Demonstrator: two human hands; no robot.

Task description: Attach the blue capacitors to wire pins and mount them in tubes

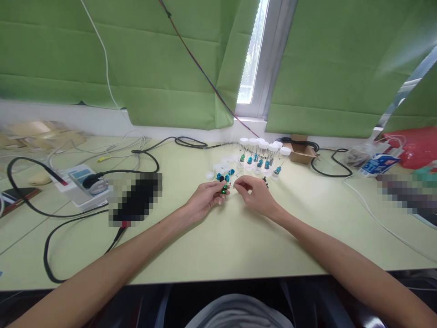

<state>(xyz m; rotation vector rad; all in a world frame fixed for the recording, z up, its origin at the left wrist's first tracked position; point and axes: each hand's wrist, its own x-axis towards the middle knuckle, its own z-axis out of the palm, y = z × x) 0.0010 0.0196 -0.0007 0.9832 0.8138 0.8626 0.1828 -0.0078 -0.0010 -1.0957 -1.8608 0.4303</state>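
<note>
Part of the batch appears done, with one green piece in hand

Over the table (232, 246), the left hand (201, 200) holds a shiny green piece (224, 189) in the grip of its thumb and fingers. The right hand (254, 193) faces it, thumb and forefinger pinched together, seemingly on the end of a thin pale piece (231, 185) running between the hands.

The work looks partway along: a cluster of clear vials (261, 159) with white lids stands just behind the right hand, teal or green pieces showing inside. What seems left is the green piece itself and the few loose blue pieces (232, 171) lying just beyond the left fingertips, with a white cap (209, 175) near them.

The green piece is small, glossy and rounded, partly covered by the fingers; its finer detail is too small to tell
</note>
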